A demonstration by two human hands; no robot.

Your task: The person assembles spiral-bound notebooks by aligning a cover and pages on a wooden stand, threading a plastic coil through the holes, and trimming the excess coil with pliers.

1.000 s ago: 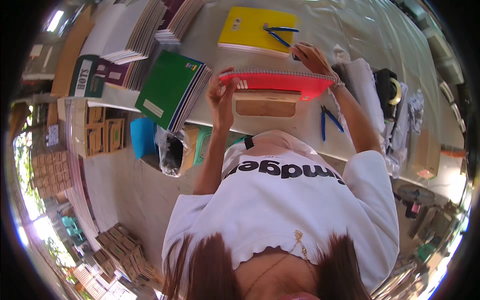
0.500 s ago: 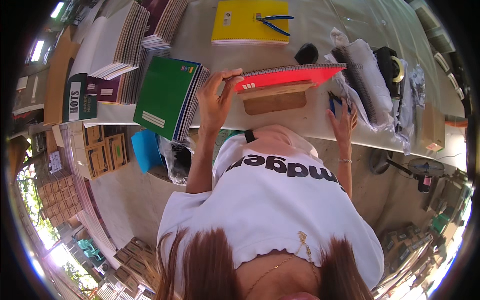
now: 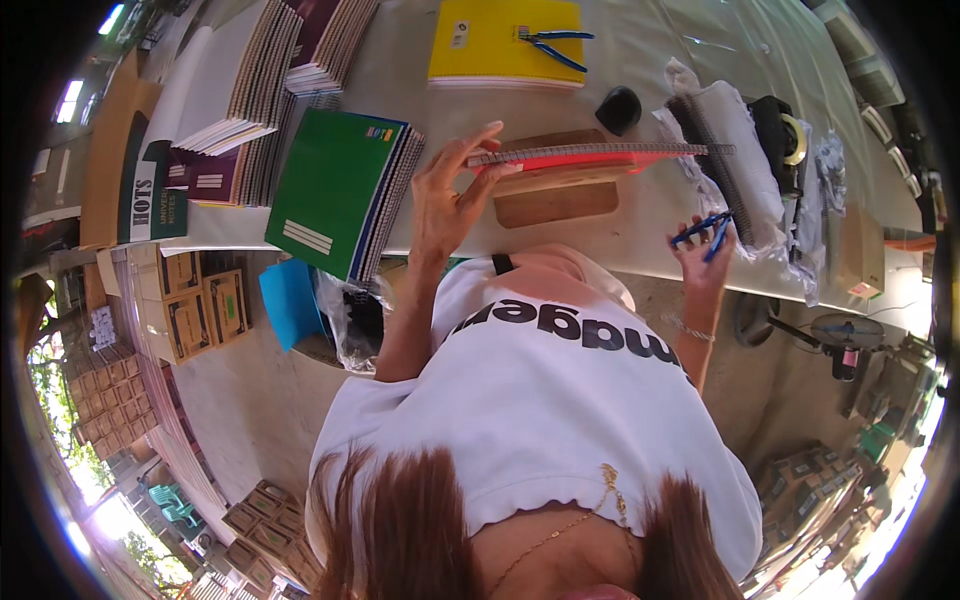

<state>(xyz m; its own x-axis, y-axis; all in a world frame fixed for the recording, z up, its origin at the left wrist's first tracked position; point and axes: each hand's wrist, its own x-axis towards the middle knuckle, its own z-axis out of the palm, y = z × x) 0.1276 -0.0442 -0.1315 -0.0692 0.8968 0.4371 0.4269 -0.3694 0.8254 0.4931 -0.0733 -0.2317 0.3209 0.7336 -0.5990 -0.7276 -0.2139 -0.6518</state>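
A red spiral notebook [image 3: 600, 158] stands on edge, coil side up, in a slotted wooden stand [image 3: 560, 205] on the table in front of me. Its wire coil sticks out past the right end of the cover. My left hand [image 3: 445, 200] is closed at the notebook's left end, thumb on the near side and fingers over the far side, the index finger raised. Off the table's near edge at the right, my right hand [image 3: 703, 262] is turned up and holds small blue-handled cutting pliers [image 3: 716, 234] in its fingers.
Left of the stand lies a stack of green notebooks [image 3: 335, 190], with purple and white notebook stacks [image 3: 240, 85] behind. A yellow notebook [image 3: 480, 45] carries another pair of blue pliers [image 3: 555, 48]. A black mouse-like object [image 3: 619, 110], wrapped coils [image 3: 740, 150] and a tape roll [image 3: 796, 140] are at right.
My right hand has picked up the pliers from the table and turned upward, moving right and nearer to me. The notebook has tipped more upright, and my left fingers have shifted on its end.
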